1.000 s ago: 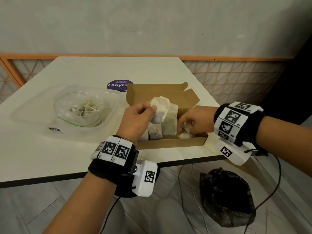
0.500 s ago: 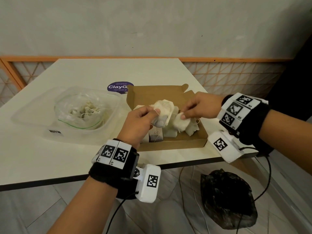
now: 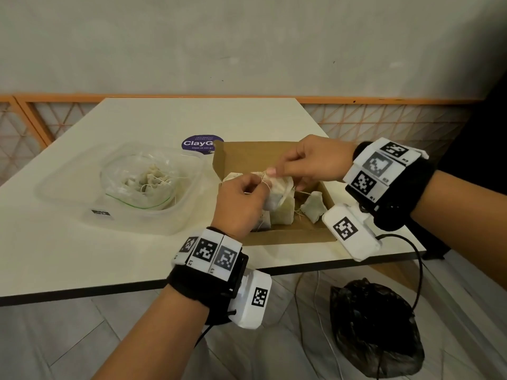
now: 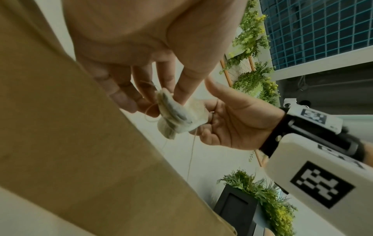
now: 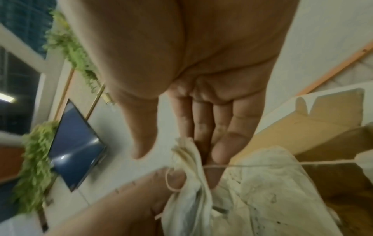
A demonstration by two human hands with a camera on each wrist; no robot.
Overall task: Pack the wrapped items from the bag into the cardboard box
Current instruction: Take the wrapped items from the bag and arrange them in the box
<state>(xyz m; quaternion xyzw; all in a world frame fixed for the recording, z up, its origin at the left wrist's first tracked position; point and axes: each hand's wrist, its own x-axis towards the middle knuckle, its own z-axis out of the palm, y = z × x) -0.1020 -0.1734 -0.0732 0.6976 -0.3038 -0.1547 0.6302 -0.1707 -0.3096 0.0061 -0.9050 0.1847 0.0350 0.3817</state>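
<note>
Over the open cardboard box (image 3: pixel 288 238), my left hand (image 3: pixel 260 185) pinches a white wrapped item (image 3: pixel 275 197) with string on it. My right hand (image 3: pixel 274 174) reaches in from the right, its fingers curled at the item's gathered top. The left wrist view shows the left fingertips (image 4: pixel 181 95) on the wrapped item (image 4: pixel 177 116), with the right hand (image 4: pixel 232 126) behind it and its thumb lifted clear. Several wrapped items (image 3: pixel 282 215) stand in the box and one (image 3: pixel 312 207) lies loose at its right. A clear bag (image 3: pixel 142 185) with more lies to the left.
The bag lies in a clear plastic tub (image 3: pixel 60 196) on the white table (image 3: pixel 109 256). A purple sticker (image 3: pixel 201 144) is behind the box. A black plastic bag (image 3: pixel 375 330) and cables lie on the floor under the table's front edge.
My right hand came up out of the box's right side and moved left to the wrapped item in my left hand. The left hand stayed over the box, shifting slightly.
</note>
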